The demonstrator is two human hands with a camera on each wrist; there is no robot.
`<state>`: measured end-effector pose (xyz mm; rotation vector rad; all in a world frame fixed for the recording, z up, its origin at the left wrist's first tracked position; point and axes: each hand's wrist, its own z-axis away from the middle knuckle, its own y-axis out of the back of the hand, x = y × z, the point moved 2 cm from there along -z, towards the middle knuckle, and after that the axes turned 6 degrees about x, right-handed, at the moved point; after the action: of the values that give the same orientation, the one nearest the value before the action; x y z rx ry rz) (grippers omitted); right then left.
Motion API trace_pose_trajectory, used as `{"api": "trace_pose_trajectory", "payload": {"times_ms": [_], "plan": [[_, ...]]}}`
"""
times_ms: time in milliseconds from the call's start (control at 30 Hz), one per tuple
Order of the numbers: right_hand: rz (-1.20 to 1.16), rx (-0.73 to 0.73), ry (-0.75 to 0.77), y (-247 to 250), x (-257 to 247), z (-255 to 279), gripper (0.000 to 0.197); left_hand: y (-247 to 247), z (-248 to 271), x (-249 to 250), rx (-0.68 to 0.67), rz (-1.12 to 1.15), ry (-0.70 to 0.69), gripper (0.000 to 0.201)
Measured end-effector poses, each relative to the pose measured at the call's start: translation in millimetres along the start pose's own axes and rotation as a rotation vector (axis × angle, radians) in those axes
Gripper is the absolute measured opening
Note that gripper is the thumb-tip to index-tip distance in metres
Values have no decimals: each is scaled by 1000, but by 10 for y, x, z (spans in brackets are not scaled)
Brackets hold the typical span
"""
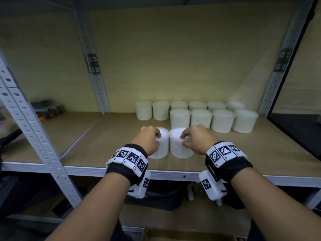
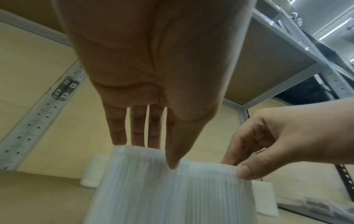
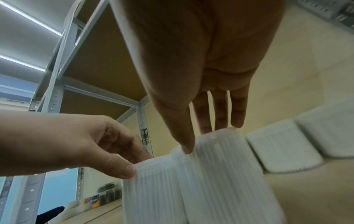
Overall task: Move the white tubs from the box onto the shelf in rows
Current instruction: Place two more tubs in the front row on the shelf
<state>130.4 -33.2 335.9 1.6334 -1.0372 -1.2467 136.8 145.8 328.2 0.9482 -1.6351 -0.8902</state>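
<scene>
On the shelf (image 1: 107, 136), ten white tubs (image 1: 201, 117) stand in two far rows; each hand (image 1: 150, 138) (image 1: 197, 138) pinches another tub's rim, the second row unfinished.

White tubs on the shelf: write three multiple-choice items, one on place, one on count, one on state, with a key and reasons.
1. Where do the two held tubs stand?
A. Behind the back row
B. In front of the rows
C. On the floor

2. How many tubs are in the back row?
A. Six
B. Three
C. Nine

3. How does each hand hold its tub?
A. Flat palm beneath
B. Not touching
C. Fingertips at the top rim

Key: B, left tub and right tub sit nearest the shelf edge; A, back row shows six; C, left hand and right hand pinch the rims.
</scene>
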Motion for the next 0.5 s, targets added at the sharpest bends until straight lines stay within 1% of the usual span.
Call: {"api": "trace_pose_trajectory", "payload": {"times_ms": [133, 300, 500], "plan": [[6, -31, 32, -125, -156, -338, 31, 24, -238, -249, 7, -15, 47, 31], [22, -37, 76, -275, -308, -754, 31, 54, -578, -504, 18, -37, 83, 32], [44, -53, 95, -398, -416, -1197, 32, 33, -990, -767, 28, -45, 100, 32]]}}
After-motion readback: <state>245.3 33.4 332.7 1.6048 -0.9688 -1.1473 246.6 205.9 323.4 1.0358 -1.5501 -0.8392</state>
